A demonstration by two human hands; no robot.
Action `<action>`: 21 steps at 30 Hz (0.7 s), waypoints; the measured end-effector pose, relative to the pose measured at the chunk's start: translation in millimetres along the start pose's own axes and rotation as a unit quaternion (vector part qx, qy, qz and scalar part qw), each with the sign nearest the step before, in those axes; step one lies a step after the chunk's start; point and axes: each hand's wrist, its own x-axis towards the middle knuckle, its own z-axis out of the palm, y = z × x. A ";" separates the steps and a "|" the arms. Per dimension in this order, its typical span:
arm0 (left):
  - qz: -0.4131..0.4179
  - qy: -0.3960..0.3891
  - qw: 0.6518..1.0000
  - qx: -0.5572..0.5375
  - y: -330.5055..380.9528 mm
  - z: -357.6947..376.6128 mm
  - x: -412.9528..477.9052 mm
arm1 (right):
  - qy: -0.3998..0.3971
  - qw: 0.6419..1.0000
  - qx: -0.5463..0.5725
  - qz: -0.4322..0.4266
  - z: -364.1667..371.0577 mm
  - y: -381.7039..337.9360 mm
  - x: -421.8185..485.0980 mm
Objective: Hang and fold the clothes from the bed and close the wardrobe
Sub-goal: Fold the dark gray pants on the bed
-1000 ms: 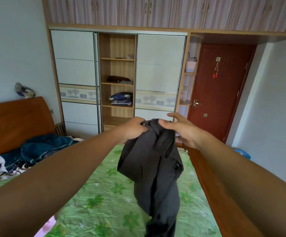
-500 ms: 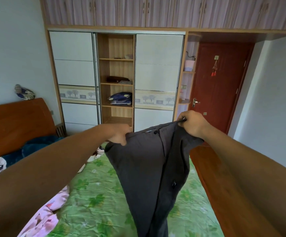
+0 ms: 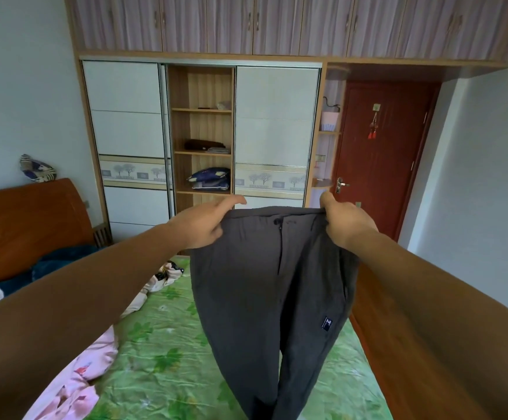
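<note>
Dark grey trousers (image 3: 255, 286) hang in the air above the bed (image 3: 168, 359), which has a green leaf-print sheet. My left hand (image 3: 204, 225) grips the left end of the waistband and my right hand (image 3: 346, 222) grips the right end, so the waistband is stretched flat between them. The legs hang straight down out of the bottom of the view. Beyond stands the wardrobe (image 3: 274, 116), its white sliding doors apart and the middle shelf bay (image 3: 202, 131) exposed, with folded items on the shelves.
A pink floral cloth (image 3: 80, 377) lies on the bed's left side, with a dark blue garment (image 3: 55, 262) near the wooden headboard (image 3: 25, 225). A red door (image 3: 380, 153) stands right of the wardrobe. Wooden floor (image 3: 404, 359) runs along the bed's right side.
My hands have moved apart along the waistband, spreading the bunched trousers flat and lifting them a little. The view has tilted down slightly.
</note>
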 end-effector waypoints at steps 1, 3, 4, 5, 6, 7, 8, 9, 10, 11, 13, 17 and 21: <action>0.024 0.011 1.000 0.016 -1.0 -2.0 0.1 | 0.016 1.000 0.008 -0.022 -0.3 2.3 -1.1; 0.053 0.008 0.997 0.058 -4.4 -5.4 1.6 | 0.042 0.997 0.008 -0.064 -3.1 8.3 -1.3; 0.057 -0.001 0.996 0.072 -6.3 -6.8 2.9 | 0.048 0.995 0.002 -0.084 -5.4 11.4 -0.5; 0.056 -0.013 0.995 0.078 -8.3 -8.2 3.9 | 0.050 0.993 -0.008 -0.108 -7.6 14.5 0.1; 0.055 -0.024 0.996 0.073 -10.3 -9.9 4.7 | 0.049 0.990 -0.024 -0.133 -9.5 17.4 0.3; 0.054 -0.033 0.996 0.062 -12.0 -11.3 5.3 | 0.055 0.985 -0.045 -0.159 -10.3 20.3 0.5; 0.054 -0.041 0.996 0.049 -13.4 -12.5 6.1 | 0.066 0.978 -0.073 -0.185 -10.7 23.0 0.3; 0.055 -0.050 0.996 0.043 -14.3 -13.2 6.7 | 0.077 0.968 -0.105 -0.213 -10.5 25.4 -0.4; 0.056 -0.059 0.996 0.045 -15.0 -13.9 7.3 | 0.085 0.958 -0.137 -0.237 -10.5 26.9 -1.7; 0.054 -0.067 0.995 0.050 -15.5 -15.0 7.7 | 0.089 0.949 -0.160 -0.258 -10.5 27.9 -2.8; 0.036 -0.083 0.995 0.050 -17.0 -18.7 7.6 | 0.074 0.936 -0.192 -0.286 -9.8 30.1 -5.2; -0.015 -0.092 0.996 0.010 -18.9 -26.8 8.2 | 0.046 0.936 -0.212 -0.276 -5.2 30.0 -6.0; -0.045 -0.081 0.996 -0.018 -18.5 -31.6 10.8 | -0.013 0.978 -0.085 -0.191 -8.4 22.8 3.4</action>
